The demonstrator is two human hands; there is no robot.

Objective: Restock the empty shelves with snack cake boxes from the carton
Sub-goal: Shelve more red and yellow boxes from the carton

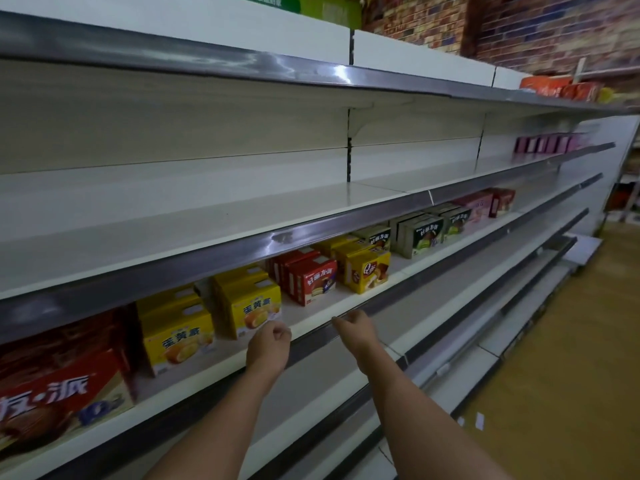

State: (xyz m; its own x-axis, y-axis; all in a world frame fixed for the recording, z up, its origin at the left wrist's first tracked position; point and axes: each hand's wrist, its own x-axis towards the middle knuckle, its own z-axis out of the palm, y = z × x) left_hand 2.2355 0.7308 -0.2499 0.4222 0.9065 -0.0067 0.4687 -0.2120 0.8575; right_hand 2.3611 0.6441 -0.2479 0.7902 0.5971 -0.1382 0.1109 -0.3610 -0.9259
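- The yellow snack cake box (258, 308) nearest the hands stands upright on the stocked shelf (332, 308), face outward, its long axis running back into the shelf; a second row of yellow boxes (180, 336) stands just left of it, red boxes (310, 280) just right.
- The left hand (270, 344) is nearer that box, just below its lower right corner, fingers curled and holding nothing that shows.
- The right hand (353, 327) is off to the right at the shelf's front edge, fingers loosely curled; whether it pinches the edge strip I cannot tell.
- The empty shelf (194, 216) lies directly above, running left to right.
- The carton is out of view, so the next box probably means turning away from the shelves.
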